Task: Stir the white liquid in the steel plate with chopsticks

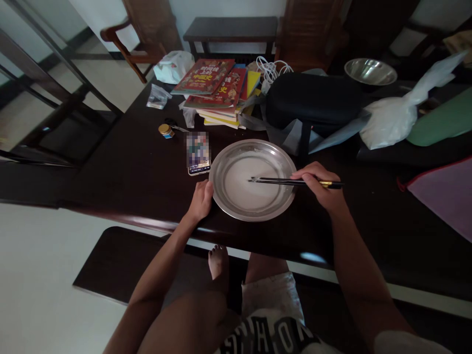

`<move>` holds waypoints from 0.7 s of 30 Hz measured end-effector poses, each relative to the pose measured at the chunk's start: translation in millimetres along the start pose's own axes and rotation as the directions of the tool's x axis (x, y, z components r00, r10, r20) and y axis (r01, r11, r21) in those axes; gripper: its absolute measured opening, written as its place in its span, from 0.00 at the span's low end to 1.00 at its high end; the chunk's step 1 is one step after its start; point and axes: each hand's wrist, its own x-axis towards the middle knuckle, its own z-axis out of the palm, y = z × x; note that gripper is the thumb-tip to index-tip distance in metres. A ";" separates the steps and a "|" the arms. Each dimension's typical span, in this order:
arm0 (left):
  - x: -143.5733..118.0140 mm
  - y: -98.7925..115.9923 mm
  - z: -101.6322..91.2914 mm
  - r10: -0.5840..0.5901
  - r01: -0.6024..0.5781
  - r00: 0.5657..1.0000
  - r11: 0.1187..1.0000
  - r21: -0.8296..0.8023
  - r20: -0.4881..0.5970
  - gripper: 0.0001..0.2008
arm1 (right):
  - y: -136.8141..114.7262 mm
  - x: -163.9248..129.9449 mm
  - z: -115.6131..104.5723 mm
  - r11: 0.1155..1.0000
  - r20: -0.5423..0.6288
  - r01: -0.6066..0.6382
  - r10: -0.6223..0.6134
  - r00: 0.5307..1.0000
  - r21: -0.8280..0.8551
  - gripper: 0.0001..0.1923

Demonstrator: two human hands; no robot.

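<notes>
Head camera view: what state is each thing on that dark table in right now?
Metal plate: flat on table, thin white film inside.
Chopsticks: held, tips over plate.
Right hand: gripping chopsticks.
Left hand: steadying plate's rim.
Phone: lying flat, screen lit.
Small jar: lid on.

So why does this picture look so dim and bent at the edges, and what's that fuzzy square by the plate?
Head view: the room is dim and the dark table swallows detail, while the metal plate catches pale glare. The wide lens bows the table edge and the railings at left. The phone screen is pixelated on purpose; the chopsticks in the right hand stay fairly sharp.
</notes>
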 end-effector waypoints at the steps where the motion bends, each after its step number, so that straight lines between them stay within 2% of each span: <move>1: -0.1 0.4 -0.2 -0.002 0.002 1.000 1.000 0.007 0.002 0.31 | 0.5 0.0 -0.6 1.000 -0.027 -0.012 0.012 1.000 0.012 0.11; 3: -0.1 1.2 -0.8 -0.009 0.009 1.000 1.000 0.014 0.006 0.31 | 0.9 -0.2 -1.2 0.999 -0.046 -0.027 0.030 0.999 0.046 0.12; 8: 0.4 2.2 -1.5 -0.005 0.005 1.000 1.000 -0.010 -0.001 0.32 | -1.9 -0.4 0.3 1.000 0.075 -0.007 0.005 0.997 0.026 0.11; 13: 0.4 1.3 -0.7 -0.003 0.003 1.000 1.000 -0.023 -0.003 0.32 | 0.2 -0.3 -1.5 0.999 -0.034 -0.032 0.033 0.999 0.009 0.12; 18: 0.3 1.2 -0.9 0.000 0.000 1.000 1.000 -0.007 -0.003 0.32 | -0.3 0.2 0.7 1.000 0.048 -0.020 0.020 0.999 0.014 0.11; 21: 0.8 0.9 -0.6 0.002 -0.002 1.000 1.000 -0.010 0.000 0.32 | 0.4 0.2 -0.3 1.000 0.007 -0.011 0.011 1.000 0.004 0.11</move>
